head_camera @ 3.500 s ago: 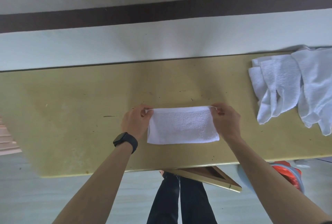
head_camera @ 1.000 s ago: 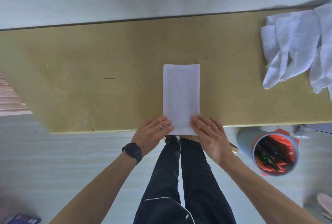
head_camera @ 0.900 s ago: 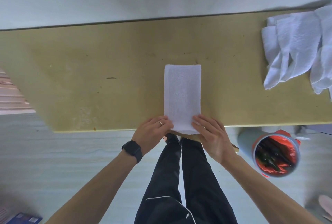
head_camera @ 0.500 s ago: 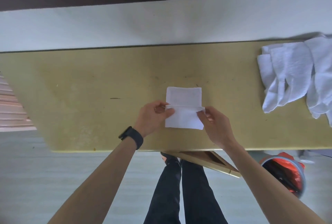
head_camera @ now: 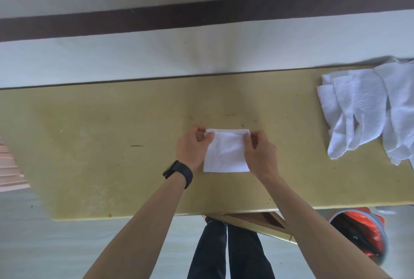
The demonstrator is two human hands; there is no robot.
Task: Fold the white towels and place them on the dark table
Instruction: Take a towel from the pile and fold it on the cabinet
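A plain utility or laundry workroom is indicated. A worn, scratched yellow table (head_camera: 100, 155) is set against a bare white wall (head_camera: 156, 59), which is crossed by a dark brown stripe (head_camera: 201, 16) in the upper part of the frame. Unfolded white towels (head_camera: 369, 110) are heaped at the right edge. A bin lined with red plastic (head_camera: 373, 237) is seen on the pale floor (head_camera: 56, 245) at lower right. What may be steps (head_camera: 9, 166) are glimpsed at the left edge.
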